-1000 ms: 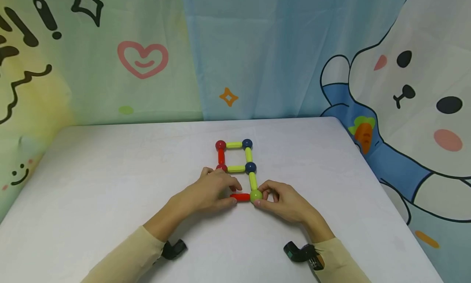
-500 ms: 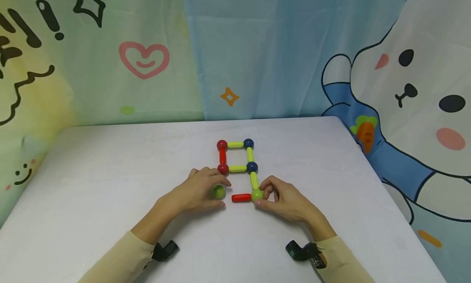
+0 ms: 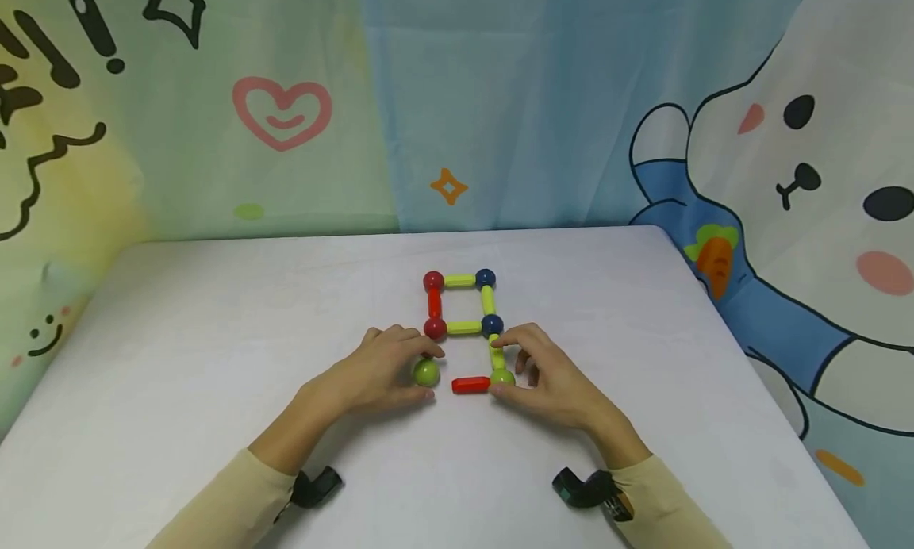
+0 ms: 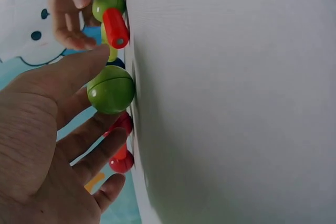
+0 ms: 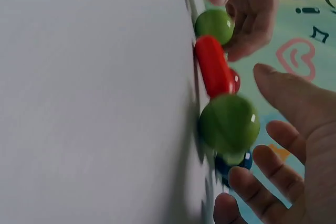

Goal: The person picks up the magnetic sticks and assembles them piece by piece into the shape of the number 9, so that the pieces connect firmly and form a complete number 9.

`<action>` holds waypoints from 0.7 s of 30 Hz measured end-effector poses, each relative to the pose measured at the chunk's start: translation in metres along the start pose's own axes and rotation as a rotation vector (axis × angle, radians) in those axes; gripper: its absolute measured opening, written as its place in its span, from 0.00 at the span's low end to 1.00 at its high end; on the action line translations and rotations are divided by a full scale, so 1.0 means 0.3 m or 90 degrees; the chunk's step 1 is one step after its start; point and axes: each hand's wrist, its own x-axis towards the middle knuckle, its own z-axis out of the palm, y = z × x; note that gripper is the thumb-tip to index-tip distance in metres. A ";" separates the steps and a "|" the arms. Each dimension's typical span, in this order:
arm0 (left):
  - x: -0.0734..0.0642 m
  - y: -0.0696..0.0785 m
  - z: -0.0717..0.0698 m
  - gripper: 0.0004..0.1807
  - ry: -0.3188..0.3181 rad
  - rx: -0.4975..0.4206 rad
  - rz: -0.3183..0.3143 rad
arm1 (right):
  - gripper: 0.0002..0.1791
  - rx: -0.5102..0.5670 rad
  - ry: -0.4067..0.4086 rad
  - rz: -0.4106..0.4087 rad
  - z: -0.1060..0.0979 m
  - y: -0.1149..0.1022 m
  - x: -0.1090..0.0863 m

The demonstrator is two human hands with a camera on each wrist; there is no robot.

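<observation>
My left hand [image 3: 382, 370], fingers loosely bent, is around a loose green ball [image 3: 426, 372] on the table. In the left wrist view the thumb and fingers stand spread about that ball [image 4: 111, 90]. My right hand [image 3: 553, 382] has its thumb and fingers apart beside a second green ball [image 3: 503, 376]; the right wrist view shows a gap between its fingers and this ball [image 5: 230, 123]. A red stick [image 3: 470, 385] extends left from the second ball, its other end free. A yellow-green stick [image 3: 497, 355], partly behind the right index finger, links it to a blue ball [image 3: 492, 325].
Beyond the hands lies a square of sticks and balls: two red balls [image 3: 433, 281] joined by a red stick [image 3: 435, 304], and yellow-green sticks [image 3: 460, 281] running to two blue balls. A white table [image 3: 214, 335] is under everything, with a printed curtain [image 3: 500, 105] behind.
My left hand has shifted left, baring the loose green ball. My right fingers have lifted and spread from the second green ball, the index finger moving farther up.
</observation>
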 end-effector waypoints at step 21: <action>-0.018 -0.019 -0.007 0.23 0.008 0.021 0.015 | 0.19 -0.108 -0.020 -0.062 0.041 -0.046 0.035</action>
